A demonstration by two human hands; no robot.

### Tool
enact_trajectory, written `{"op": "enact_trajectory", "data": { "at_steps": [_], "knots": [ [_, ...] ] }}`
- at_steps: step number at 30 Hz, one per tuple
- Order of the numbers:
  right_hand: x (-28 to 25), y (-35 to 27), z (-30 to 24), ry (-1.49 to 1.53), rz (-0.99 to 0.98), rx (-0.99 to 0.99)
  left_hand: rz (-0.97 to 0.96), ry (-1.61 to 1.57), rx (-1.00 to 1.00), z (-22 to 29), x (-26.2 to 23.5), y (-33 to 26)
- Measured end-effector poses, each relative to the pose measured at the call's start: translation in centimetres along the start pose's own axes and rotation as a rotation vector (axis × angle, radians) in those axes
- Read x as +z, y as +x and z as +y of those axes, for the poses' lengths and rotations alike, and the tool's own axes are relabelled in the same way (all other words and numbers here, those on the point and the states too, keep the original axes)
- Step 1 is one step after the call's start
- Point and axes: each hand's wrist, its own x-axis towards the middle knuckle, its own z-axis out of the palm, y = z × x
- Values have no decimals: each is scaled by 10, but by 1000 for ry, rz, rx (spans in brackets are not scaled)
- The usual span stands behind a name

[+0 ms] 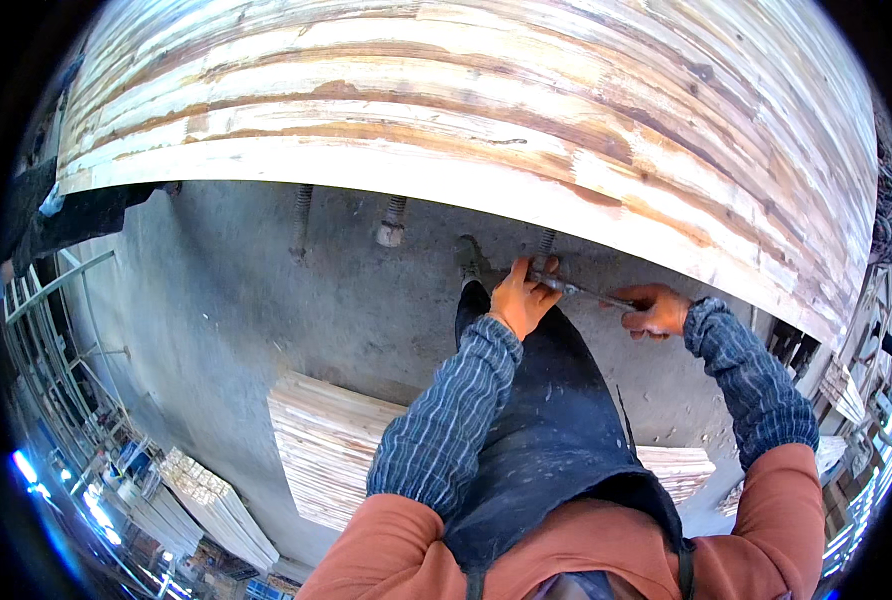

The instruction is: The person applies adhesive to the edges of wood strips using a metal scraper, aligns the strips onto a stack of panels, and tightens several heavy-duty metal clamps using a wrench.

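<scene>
A large panel of glued wooden strips point(446, 110) spans the far side of the view. Below its near edge, threaded screws jut out toward me, and the right-hand screw point(546, 240) meets the head of a metal wrench point(594, 295). My left hand point(522, 302) is closed around the wrench head, close to that screw. The end of the wrench handle is in my right hand point(658, 310), fingers curled round it. How the wrench head sits on the screw is hidden by my left fingers.
Two more screws, a middle one point(393, 218) and a left one point(302, 222), stick out below the panel. Behind me, a stack of boards point(331, 440) lies on the concrete floor point(236, 310). A metal frame point(76, 290) and bundled timber point(216, 505) are at left.
</scene>
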Motion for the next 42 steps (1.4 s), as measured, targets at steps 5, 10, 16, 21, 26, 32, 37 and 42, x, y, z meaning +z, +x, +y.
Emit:
{"op": "enact_trajectory", "data": {
  "at_steps": [5, 10, 16, 21, 26, 32, 37, 42],
  "knots": [
    [13, 21, 28, 99, 3, -72, -90, 43, 191, -23, -23, 9],
    [0, 34, 27, 75, -32, -113, -96, 49, 235, -14, -9, 5],
    [6, 45, 27, 185, -67, -244, 116, 765, 286, 3, 22, -2],
    [23, 40, 20, 173, -49, -220, 269, -318, 40, 15, 39, 3],
    [65, 8, -6, 391, -46, -130, 431, -163, 7, 15, 29, 0],
    [65, -9, -35, 387, -66, -119, 389, -185, -109, 34, 45, -13],
    [46, -5, 22, 252, 98, 28, 43, 868, 240, -28, 5, -16],
    [9, 4, 21, 157, 38, 17, 5, 1006, 273, -21, 14, -1]
  ]
}}
